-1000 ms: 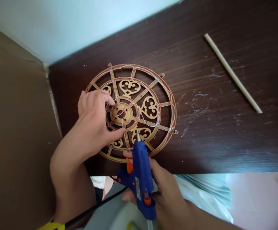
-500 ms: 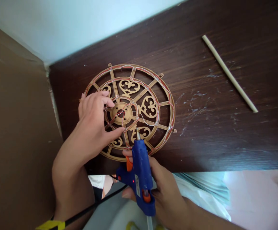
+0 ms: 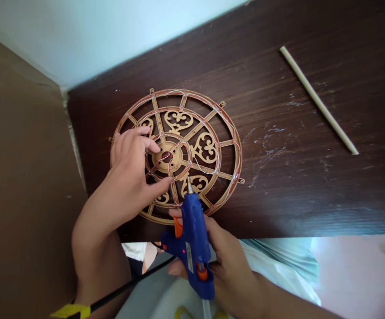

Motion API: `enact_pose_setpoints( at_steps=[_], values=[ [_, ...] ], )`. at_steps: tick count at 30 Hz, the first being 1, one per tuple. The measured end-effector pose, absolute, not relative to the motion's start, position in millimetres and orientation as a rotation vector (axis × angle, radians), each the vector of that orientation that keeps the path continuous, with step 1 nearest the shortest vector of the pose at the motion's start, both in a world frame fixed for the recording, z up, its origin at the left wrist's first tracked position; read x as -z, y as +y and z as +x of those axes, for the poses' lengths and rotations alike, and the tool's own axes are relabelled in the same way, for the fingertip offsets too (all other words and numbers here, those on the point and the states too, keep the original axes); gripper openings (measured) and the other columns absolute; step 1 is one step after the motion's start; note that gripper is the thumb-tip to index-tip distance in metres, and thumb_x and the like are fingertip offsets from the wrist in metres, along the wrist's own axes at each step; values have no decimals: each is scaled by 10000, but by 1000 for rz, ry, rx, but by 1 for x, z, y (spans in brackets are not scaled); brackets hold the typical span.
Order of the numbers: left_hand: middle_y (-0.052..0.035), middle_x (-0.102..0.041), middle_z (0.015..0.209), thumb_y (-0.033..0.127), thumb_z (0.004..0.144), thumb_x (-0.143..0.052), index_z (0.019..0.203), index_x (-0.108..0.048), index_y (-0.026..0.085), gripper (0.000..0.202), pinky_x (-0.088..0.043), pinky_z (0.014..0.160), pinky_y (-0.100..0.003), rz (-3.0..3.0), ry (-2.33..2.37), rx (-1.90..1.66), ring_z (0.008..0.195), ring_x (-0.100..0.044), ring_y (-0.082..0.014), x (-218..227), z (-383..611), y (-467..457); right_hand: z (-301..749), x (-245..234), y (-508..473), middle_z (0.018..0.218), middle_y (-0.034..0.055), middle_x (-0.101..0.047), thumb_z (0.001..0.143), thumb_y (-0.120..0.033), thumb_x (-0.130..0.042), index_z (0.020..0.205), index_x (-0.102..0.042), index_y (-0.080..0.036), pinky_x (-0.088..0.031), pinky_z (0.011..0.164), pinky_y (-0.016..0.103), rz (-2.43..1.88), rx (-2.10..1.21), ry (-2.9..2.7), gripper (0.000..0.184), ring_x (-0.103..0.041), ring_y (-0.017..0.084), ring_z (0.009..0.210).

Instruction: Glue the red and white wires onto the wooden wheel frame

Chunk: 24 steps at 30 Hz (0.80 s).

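Note:
A round gold fretwork wheel (image 3: 209,150) with scroll ornaments and thin red-and-white wire along its rims lies flat on the dark wooden table (image 3: 295,190). My left hand (image 3: 129,173) rests on the wheel's left side, thumb and fingers pinching the wire beside the hub. My right hand (image 3: 225,261) grips a blue hot glue gun (image 3: 194,243) with an orange trigger. Its metal nozzle points at the inner ring just below the hub. A black cord runs from the gun down to the left.
A long pale stick (image 3: 318,102) lies diagonally at the table's far right. A brown panel (image 3: 23,177) stands along the left, a pale wall (image 3: 96,35) behind. Dried glue smears mark the tabletop to the right of the wheel. Light cloth shows below the table's near edge.
The glue gun's nozzle has crept slightly left and up toward the hub. My left hand stays pressed on the wheel with little movement.

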<state>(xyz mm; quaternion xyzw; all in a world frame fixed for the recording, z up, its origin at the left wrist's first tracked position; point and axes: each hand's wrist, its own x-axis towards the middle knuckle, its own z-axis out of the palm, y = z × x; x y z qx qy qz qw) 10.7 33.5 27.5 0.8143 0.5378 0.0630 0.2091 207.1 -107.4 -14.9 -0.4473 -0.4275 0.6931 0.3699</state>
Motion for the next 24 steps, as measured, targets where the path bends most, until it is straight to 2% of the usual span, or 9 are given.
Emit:
enact_pose_setpoints(
  at_steps=[3, 9, 24],
  values=[
    [-202, -481, 1588, 321, 902, -752, 1191, -487, 247, 399, -301, 1322, -630, 2239, 1500, -159, 1596, -401, -385, -27, 11, 32, 207, 14, -107, 1107, -16, -856, 935, -502, -900, 1401, -628, -307, -647, 869, 276, -1153, -1748, -1120, 574, -831, 190, 954],
    [-200, -449, 1616, 309, 951, -685, 1198, -465, 260, 335, -302, 1312, -644, 2196, 1508, -156, 1600, -382, -376, -27, 12, 30, 207, 12, -105, 1089, 4, -856, 926, -533, -900, 1389, -647, -283, -654, 877, 315, -1148, -1809, -1073, 584, -836, 213, 932],
    [-206, -407, 1623, 286, 902, -732, 1193, -443, 257, 411, -285, 1327, -624, 2165, 1507, -140, 1609, -351, -388, -27, 14, 30, 208, 11, -105, 1143, 16, -864, 901, -528, -921, 1338, -674, -280, -659, 848, 291, -1169, -1788, -1099, 560, -835, 219, 963]
  ],
)
